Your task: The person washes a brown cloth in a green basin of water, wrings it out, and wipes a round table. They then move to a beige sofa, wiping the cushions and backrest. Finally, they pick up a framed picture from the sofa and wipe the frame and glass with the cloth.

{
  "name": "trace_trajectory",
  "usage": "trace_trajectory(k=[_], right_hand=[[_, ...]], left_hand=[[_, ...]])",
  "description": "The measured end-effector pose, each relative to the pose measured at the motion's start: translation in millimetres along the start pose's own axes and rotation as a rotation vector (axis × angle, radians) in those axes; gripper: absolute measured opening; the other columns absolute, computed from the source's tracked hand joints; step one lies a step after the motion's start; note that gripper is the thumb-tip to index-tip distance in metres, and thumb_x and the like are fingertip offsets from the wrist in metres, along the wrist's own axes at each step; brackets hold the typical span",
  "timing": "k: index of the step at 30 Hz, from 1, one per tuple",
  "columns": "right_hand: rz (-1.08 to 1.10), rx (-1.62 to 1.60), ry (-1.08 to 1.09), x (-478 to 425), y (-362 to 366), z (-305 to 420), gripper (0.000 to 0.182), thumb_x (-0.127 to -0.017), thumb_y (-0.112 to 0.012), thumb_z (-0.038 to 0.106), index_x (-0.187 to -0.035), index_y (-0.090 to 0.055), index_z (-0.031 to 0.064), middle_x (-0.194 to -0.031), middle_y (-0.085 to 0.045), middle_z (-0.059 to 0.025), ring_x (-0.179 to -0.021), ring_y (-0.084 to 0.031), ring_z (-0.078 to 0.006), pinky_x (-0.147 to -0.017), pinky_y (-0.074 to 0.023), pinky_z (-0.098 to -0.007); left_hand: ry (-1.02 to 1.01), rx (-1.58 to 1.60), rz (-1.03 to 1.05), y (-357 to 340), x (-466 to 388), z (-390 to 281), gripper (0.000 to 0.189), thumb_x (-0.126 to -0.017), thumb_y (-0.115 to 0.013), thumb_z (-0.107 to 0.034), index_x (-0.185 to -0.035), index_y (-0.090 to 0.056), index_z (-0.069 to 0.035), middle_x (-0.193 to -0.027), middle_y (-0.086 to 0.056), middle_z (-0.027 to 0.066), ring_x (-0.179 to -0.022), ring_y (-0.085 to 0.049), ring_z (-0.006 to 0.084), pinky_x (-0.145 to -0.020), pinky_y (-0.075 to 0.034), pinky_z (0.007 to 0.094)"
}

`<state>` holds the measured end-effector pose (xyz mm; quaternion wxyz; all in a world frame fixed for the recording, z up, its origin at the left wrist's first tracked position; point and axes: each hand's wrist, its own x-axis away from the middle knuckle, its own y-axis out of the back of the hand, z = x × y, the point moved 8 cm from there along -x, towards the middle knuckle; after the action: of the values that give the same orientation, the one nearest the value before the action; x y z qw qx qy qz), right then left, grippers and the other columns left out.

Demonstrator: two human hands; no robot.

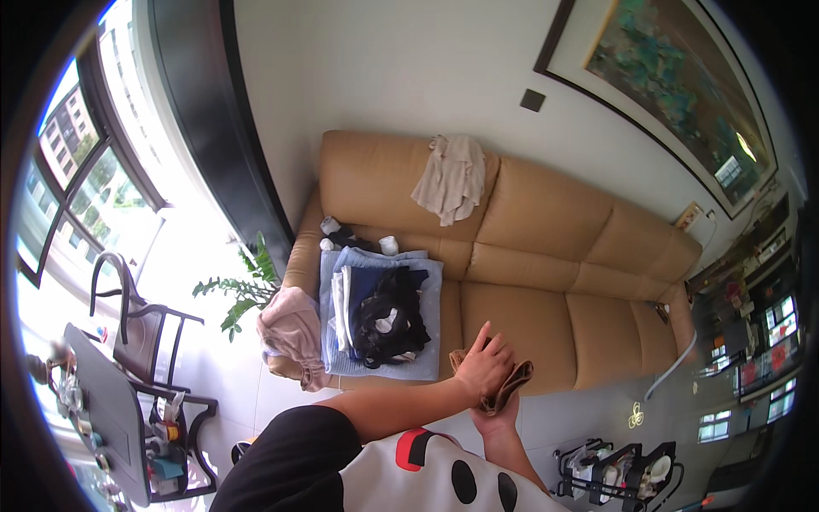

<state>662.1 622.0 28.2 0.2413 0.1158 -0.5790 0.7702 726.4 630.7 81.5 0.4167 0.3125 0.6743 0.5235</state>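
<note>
A rolled or folded brown cloth item [514, 386] is held in front of the sofa's seat edge. My left hand [489, 366] lies across its top, fingers over it and the index finger stretched out. From below, my right hand [498, 416] grips the same bundle; its fingers are partly hidden. Left of my hands, a folded light-blue blanket [430, 349] lies on the seat. It bears a heap of black clothing [391, 317], a dark blue folded cloth [368, 276] and folded white cloth [342, 307].
The tan sofa [518, 313] spans the view. A beige cloth [451, 179] drapes its backrest; a pink garment [294, 333] covers the left armrest. Rolled socks [388, 245] sit behind the blanket. A plant [246, 288], chair [137, 320], table [102, 409] and black rack cart [614, 470] stand around.
</note>
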Motion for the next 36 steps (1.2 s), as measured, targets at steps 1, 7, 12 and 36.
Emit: trace_trajectory(k=[1, 7, 12, 36], right_hand=[[0.008, 0.015, -0.024, -10, -6, -6, 0.059, -0.107, -0.034, 0.058, -0.155, -0.039, 0.0252, -0.158, -0.043, -0.0017, -0.147, -0.04, -0.025, -0.121, -0.0332, -0.0474], [0.204, 0.302, -0.204, -101, 16, -25, 0.065, -0.106, -0.031, 0.061, -0.161, -0.029, 0.0277, -0.166, -0.032, -0.0013, -0.153, -0.03, -0.0257, -0.124, -0.027, -0.0506], [0.257, 0.252, -0.458, -157, -56, -55, 0.069, -0.102, -0.03, 0.069, -0.156, -0.041, 0.0276, -0.159, -0.044, -0.0049, -0.146, -0.042, -0.0303, -0.117, -0.0375, -0.0592], [0.379, 1.722, 1.241, -604, -410, -99, 0.057, -0.102, -0.061, 0.044, -0.144, -0.053, 0.0066, -0.149, -0.051, -0.0231, -0.139, -0.047, -0.0399, -0.113, -0.0385, -0.0459]], left_hand=[[0.068, -0.003, -0.044, -1, -1, 15, 0.043, -0.096, -0.052, -0.037, -0.13, -0.067, -0.016, -0.139, -0.059, 0.0025, -0.146, -0.037, 0.0299, -0.126, -0.01, 0.0641], [0.196, 0.295, -0.118, 24, 5, 91, 0.051, -0.093, -0.061, -0.038, -0.139, -0.061, -0.016, -0.147, -0.053, 0.0063, -0.146, -0.037, 0.0333, -0.124, -0.014, 0.0625], [0.465, 0.422, -0.358, 56, 68, 170, 0.061, -0.093, -0.069, -0.031, -0.149, -0.051, -0.012, -0.155, -0.045, 0.013, -0.145, -0.036, 0.0403, -0.122, -0.025, 0.0578], [0.936, 0.264, -0.127, -55, -8, 725, 0.1, -0.086, -0.075, -0.045, -0.161, -0.022, -0.003, -0.168, -0.023, 0.017, -0.154, -0.025, 0.0364, -0.124, -0.027, 0.0472]])
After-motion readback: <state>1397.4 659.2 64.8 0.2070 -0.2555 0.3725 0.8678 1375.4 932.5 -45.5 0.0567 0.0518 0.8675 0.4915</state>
